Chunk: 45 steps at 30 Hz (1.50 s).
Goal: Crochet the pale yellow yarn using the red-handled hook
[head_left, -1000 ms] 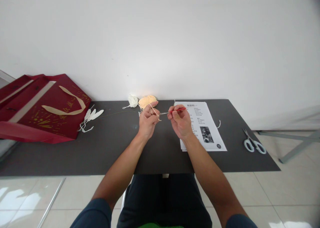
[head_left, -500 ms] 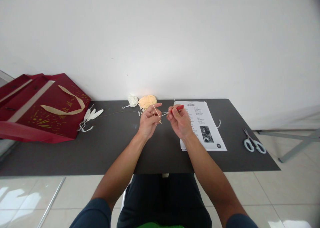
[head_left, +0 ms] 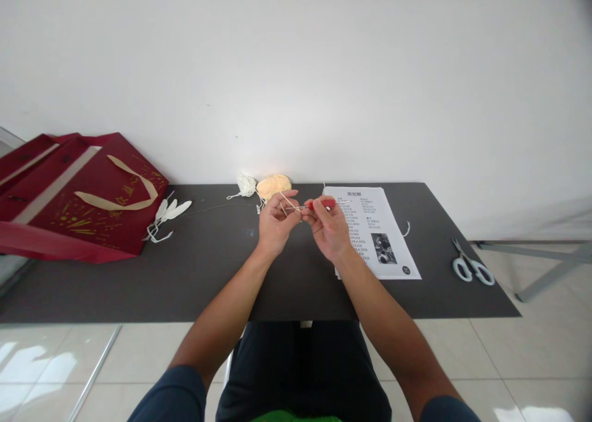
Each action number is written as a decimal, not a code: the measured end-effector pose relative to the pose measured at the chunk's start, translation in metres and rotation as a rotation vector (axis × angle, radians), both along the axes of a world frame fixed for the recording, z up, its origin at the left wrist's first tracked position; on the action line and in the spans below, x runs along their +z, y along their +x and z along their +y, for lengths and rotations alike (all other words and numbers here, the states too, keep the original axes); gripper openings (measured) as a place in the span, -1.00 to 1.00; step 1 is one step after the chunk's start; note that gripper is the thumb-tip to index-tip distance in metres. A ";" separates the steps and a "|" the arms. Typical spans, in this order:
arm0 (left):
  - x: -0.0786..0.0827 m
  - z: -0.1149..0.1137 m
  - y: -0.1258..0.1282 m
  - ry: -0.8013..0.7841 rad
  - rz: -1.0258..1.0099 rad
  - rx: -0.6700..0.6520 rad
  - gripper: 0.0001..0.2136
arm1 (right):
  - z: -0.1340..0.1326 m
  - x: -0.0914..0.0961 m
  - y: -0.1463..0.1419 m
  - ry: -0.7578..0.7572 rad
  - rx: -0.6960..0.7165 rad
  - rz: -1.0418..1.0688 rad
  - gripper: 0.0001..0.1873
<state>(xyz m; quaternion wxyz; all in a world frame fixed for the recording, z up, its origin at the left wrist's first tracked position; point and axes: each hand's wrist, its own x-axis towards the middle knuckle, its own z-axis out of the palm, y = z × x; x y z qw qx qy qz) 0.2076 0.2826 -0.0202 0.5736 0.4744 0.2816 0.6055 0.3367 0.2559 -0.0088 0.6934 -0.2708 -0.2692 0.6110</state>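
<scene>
A crochet hook with a red handle [head_left: 327,204] is pinched in my right hand [head_left: 330,231], its thin metal shaft pointing left. My left hand [head_left: 276,226] grips a strand of pale yarn [head_left: 289,203] that runs over its fingers. The hook's tip reaches the yarn at my left fingertips; how it catches the strand is too small to make out. Just behind my left hand lies a peach-yellow ball of yarn [head_left: 274,186], with a smaller white ball of yarn [head_left: 246,185] beside it.
Printed sheets [head_left: 370,224] lie under and right of my right hand. Scissors [head_left: 472,268] rest near the right edge of the dark table [head_left: 208,274]. White crocheted petal-like pieces [head_left: 169,215] lie by a red gift bag [head_left: 92,206] on the left. A wall stands behind.
The hook has turned and moved left, so its metal shaft now shows between my hands. My hands have come closer together, and the stretch of yarn between them has shortened.
</scene>
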 end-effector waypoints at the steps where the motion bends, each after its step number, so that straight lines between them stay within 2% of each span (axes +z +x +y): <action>1: 0.001 0.000 0.001 0.017 0.010 0.006 -0.55 | 0.000 0.000 0.000 0.007 0.001 -0.001 -0.71; 7: 0.007 -0.003 0.006 0.052 0.073 0.061 -0.36 | -0.001 0.002 -0.001 0.032 0.007 -0.015 -0.76; 10: 0.008 -0.005 0.007 0.067 0.100 0.092 -0.34 | -0.001 0.002 -0.002 0.039 -0.007 -0.024 -0.77; 14: 0.010 -0.007 0.005 0.091 0.160 0.115 -0.41 | -0.002 0.001 -0.003 0.036 -0.019 -0.031 -0.77; 20: 0.014 -0.010 0.004 0.084 0.219 0.147 -0.71 | -0.001 0.000 -0.003 0.050 -0.008 -0.026 -0.77; 24: 0.014 -0.010 0.006 0.100 0.207 0.156 -0.82 | -0.001 0.001 -0.003 0.061 0.001 -0.021 -0.79; 45: 0.010 -0.013 0.008 0.125 0.220 0.216 -0.75 | -0.004 0.003 -0.003 0.018 0.008 -0.003 -0.74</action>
